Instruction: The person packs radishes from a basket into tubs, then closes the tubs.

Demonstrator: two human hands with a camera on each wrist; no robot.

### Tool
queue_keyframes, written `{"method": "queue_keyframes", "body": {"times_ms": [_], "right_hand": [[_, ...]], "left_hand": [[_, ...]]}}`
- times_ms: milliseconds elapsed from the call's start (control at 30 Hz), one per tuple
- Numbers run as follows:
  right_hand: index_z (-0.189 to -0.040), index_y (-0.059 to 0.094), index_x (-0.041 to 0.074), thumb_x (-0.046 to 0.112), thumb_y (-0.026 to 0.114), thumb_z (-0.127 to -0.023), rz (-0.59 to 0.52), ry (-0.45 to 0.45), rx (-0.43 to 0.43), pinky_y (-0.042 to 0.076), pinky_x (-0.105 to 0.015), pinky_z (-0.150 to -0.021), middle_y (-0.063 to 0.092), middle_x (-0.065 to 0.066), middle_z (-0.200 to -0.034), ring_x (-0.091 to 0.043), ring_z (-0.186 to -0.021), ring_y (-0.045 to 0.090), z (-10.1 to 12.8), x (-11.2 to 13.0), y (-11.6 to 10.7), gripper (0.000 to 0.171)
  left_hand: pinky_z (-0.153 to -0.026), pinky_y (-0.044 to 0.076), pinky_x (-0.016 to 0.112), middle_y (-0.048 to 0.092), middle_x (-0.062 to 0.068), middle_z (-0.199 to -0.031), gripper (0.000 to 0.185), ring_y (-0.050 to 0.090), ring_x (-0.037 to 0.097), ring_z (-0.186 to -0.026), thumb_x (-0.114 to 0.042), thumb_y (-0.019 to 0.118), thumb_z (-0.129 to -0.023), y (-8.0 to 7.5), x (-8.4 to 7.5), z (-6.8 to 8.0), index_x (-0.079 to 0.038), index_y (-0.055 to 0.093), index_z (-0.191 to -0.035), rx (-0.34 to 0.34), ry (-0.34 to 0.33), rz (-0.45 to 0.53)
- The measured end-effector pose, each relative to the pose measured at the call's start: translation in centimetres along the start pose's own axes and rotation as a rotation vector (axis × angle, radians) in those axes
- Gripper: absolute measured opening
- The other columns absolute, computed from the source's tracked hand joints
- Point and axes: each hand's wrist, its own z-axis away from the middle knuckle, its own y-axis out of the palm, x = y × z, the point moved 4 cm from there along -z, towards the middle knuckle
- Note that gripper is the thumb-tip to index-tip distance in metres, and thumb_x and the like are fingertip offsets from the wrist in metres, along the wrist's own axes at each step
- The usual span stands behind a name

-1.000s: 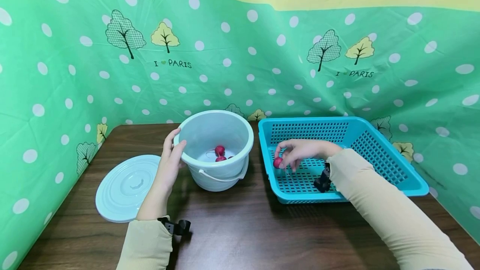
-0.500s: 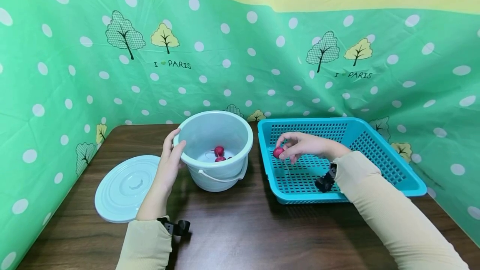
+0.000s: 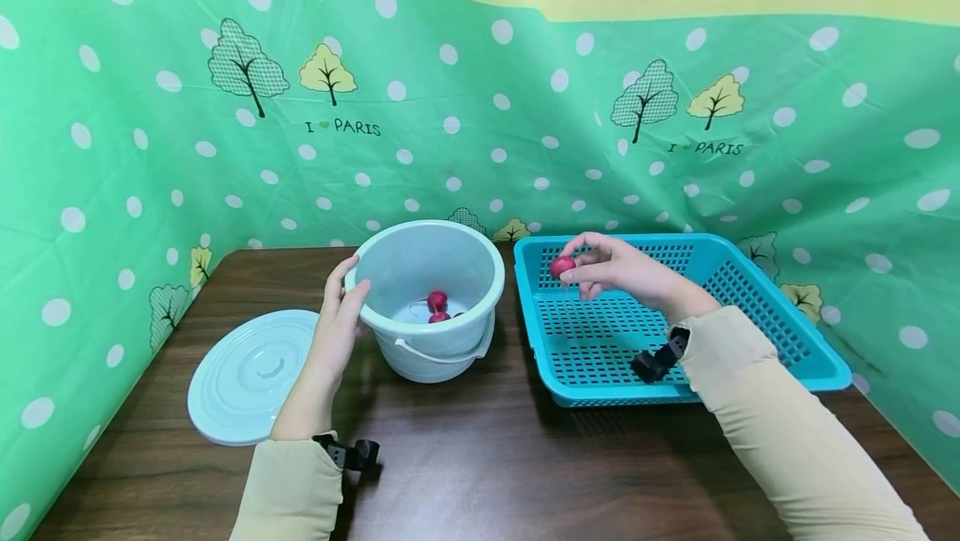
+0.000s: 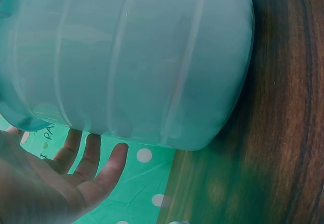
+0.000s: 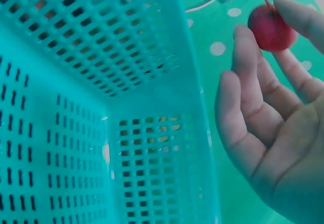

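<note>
A pale blue bucket (image 3: 431, 349) stands on the table. My left hand (image 3: 341, 324) holds its left rim, thumb over the edge; in the left wrist view the other fingers (image 4: 109, 176) lie along the outside wall. Red radishes (image 3: 437, 301) lie at the bottom of the bucket, partly hidden by its near wall. Above the left part of a blue plastic basket (image 3: 611, 395), my right hand (image 3: 618, 266) pinches a small round radish (image 3: 562, 267) between thumb and fingertips. A thin root trails from this radish (image 5: 272, 28) in the right wrist view.
The bucket's round lid (image 3: 251, 374) lies left of it, partly behind the left forearm. A dotted green cloth (image 3: 480, 124) hangs behind the dark wooden table (image 3: 465, 474). The basket has raised, perforated walls.
My right hand has lifted the radish up from the basket's bottom toward the height of its back rim. My left hand and the bucket have stayed in place.
</note>
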Motion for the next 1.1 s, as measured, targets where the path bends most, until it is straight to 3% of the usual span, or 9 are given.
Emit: {"method": "queue_keyframes", "body": {"times_ms": [267, 433, 733, 1100], "right_hand": [[-0.118, 0.047, 0.009, 0.019, 0.065, -0.097, -0.095, 0.031, -0.109, 0.057, -0.032, -0.074, 0.070, 0.000, -0.087, -0.015, -0.067, 0.062, 0.7, 1.4, 0.0, 0.030], [-0.115, 0.048, 0.010, 0.017, 0.063, -0.098, -0.164, -0.024, -0.136, 0.057, -0.029, -0.072, 0.073, -0.004, -0.093, -0.013, -0.065, 0.062, 1.1, 2.4, 0.2, 0.024], [-0.111, 0.049, 0.008, 0.011, 0.061, -0.098, -0.344, -0.104, -0.181, 0.056, -0.028, -0.068, 0.072, -0.005, -0.088, -0.012, -0.061, 0.059, 1.4, 4.2, 1.8, 0.018], [-0.111, 0.049, 0.010, 0.013, 0.059, -0.098, -0.415, -0.138, -0.213, 0.054, -0.027, -0.068, 0.070, -0.001, -0.083, -0.014, -0.063, 0.058, 1.0, 5.6, 4.3, 0.016]], "left_hand": [[-0.102, 0.040, 0.050, 0.032, 0.018, -0.149, 0.056, 0.048, 0.034, -0.127, -0.041, 0.039, -0.104, 0.1, -0.1, -0.1, -0.033, 0.021, -0.156, 0.003, -0.001, -0.001], [-0.102, 0.040, 0.051, 0.032, 0.017, -0.150, 0.056, 0.048, 0.034, -0.127, -0.041, 0.039, -0.104, 0.1, -0.1, -0.1, -0.034, 0.021, -0.156, 0.003, 0.001, -0.004], [-0.103, 0.040, 0.050, 0.034, 0.016, -0.149, 0.055, 0.048, 0.034, -0.127, -0.043, 0.040, -0.104, 0.0, 0.0, 0.0, -0.034, 0.022, -0.155, -0.002, -0.007, -0.007], [-0.101, 0.041, 0.048, 0.034, 0.018, -0.147, 0.056, 0.049, 0.034, -0.123, -0.041, 0.039, -0.104, 0.1, 0.0, -0.1, -0.033, 0.022, -0.156, -0.005, -0.003, -0.004]]}}
